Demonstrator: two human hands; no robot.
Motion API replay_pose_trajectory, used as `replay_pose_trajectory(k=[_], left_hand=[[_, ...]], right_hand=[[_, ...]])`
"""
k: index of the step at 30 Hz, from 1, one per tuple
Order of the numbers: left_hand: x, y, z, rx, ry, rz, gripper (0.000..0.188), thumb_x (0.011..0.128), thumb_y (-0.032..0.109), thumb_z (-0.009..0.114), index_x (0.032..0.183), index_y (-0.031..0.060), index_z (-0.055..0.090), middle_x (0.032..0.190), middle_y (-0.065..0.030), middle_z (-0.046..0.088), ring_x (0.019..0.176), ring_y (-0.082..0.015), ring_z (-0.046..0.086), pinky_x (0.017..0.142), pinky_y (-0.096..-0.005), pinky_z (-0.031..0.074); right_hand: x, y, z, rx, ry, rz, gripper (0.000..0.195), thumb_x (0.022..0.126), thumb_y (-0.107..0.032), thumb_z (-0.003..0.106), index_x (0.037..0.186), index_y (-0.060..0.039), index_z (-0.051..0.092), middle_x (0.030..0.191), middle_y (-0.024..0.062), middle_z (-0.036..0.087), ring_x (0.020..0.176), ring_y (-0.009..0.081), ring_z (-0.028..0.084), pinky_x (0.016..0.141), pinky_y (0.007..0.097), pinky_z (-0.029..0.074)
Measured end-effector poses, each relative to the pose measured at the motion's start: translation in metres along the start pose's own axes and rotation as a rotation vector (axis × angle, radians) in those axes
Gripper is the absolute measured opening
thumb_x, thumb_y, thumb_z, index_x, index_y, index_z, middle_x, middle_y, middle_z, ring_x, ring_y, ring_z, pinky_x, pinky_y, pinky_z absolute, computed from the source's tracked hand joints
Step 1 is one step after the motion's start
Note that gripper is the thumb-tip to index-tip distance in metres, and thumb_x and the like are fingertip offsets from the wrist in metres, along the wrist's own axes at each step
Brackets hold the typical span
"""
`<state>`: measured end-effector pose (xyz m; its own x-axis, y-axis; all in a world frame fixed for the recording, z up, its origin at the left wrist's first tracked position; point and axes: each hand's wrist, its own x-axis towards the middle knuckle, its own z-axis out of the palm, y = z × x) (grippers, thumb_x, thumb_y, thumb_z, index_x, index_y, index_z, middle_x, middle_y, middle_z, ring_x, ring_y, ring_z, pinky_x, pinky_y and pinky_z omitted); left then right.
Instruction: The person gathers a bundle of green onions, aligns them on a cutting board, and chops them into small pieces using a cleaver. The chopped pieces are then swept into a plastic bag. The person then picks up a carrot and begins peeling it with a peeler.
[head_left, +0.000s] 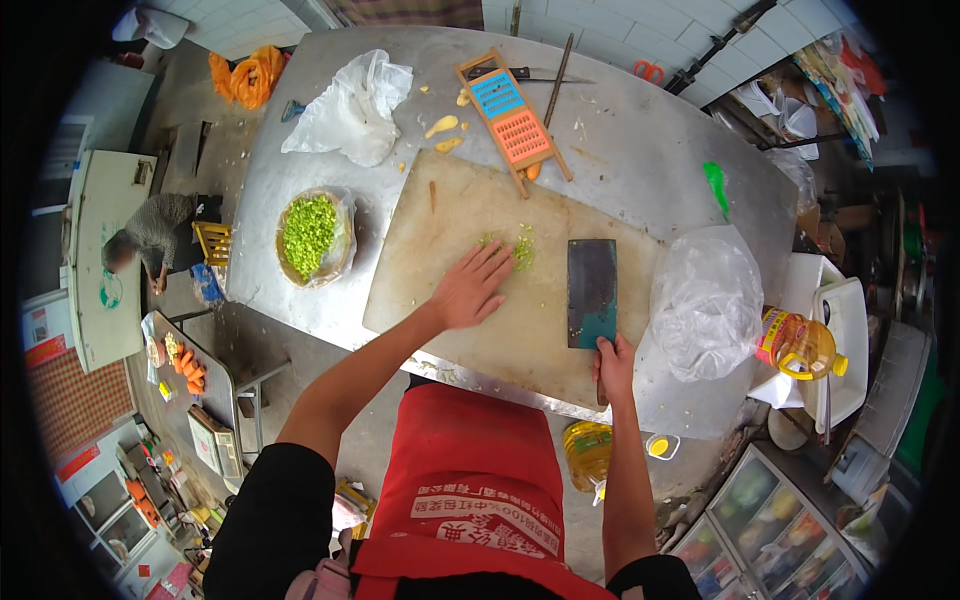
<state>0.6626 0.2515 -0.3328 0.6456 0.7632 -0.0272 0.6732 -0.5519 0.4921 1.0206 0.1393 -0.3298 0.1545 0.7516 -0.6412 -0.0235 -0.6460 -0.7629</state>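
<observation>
My right hand (616, 365) grips the handle of a cleaver (592, 292), whose dark broad blade lies over the right part of a large worn cutting board (457, 202). Flat on the board, fingers spread, my left hand (472, 289) has its fingertips at a small scatter of chopped green bits (523, 251). To the left of the board stands a round bowl (280, 259), lined with a clear plastic bag and heaped with chopped green vegetable (309, 232).
A wooden-framed grater (501, 105) overlaps the board's far edge, with a knife (517, 73) under it. Plastic bags (352, 112) (705, 307) lie on the metal table (630, 135). An oil bottle (802, 345) is at the right. A person (161, 232) bends over at far left.
</observation>
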Motion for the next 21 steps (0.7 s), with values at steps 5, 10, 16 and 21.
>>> replay_pose_trajectory(k=[5, 10, 16, 21], left_hand=[[-0.067, 0.005, 0.0, -0.03, 0.267, -0.331, 0.069, 0.102, 0.028, 0.057, 0.162, -0.0018, 0.04, 0.171, -0.0229, 0.036, 0.161, -0.0469, 0.027, 0.13, -0.0582, 0.021], [-0.073, -0.019, 0.001, 0.022, 0.426, -0.478, 0.068, 0.104, 0.03, 0.056, 0.162, -0.0004, 0.041, 0.17, -0.0236, 0.038, 0.16, -0.0478, 0.028, 0.13, -0.0579, 0.02], [0.018, -0.038, -0.015, 0.033, 0.202, -0.239, 0.071, 0.107, 0.039, 0.053, 0.165, 0.0021, 0.038, 0.174, -0.0216, 0.03, 0.163, -0.0436, 0.021, 0.133, -0.0553, 0.015], [0.005, -0.024, -0.002, 0.095, 0.065, -0.072, 0.072, 0.107, 0.042, 0.053, 0.165, 0.002, 0.037, 0.177, -0.022, 0.024, 0.164, -0.0426, 0.02, 0.133, -0.0555, 0.015]], right_hand=[[0.028, -0.033, 0.025, -0.151, -0.04, -0.076, 0.02, 0.106, -0.016, 0.061, 0.09, -0.005, 0.059, 0.061, -0.0001, 0.053, 0.041, 0.0113, 0.046, 0.039, 0.0314, 0.037], [0.053, -0.055, 0.045, -0.309, -0.219, -0.161, 0.017, 0.105, -0.014, 0.063, 0.091, -0.0045, 0.06, 0.063, -0.0019, 0.051, 0.044, 0.0099, 0.047, 0.041, 0.0302, 0.036], [0.03, -0.03, 0.02, -0.272, -0.264, -0.144, 0.019, 0.106, -0.013, 0.062, 0.088, -0.0058, 0.061, 0.063, -0.0026, 0.051, 0.046, 0.0086, 0.047, 0.042, 0.0277, 0.036], [-0.04, 0.003, 0.002, 0.029, -0.009, 0.038, 0.02, 0.106, -0.012, 0.06, 0.086, -0.0068, 0.06, 0.06, -0.0003, 0.052, 0.043, 0.0103, 0.045, 0.039, 0.0282, 0.037]])
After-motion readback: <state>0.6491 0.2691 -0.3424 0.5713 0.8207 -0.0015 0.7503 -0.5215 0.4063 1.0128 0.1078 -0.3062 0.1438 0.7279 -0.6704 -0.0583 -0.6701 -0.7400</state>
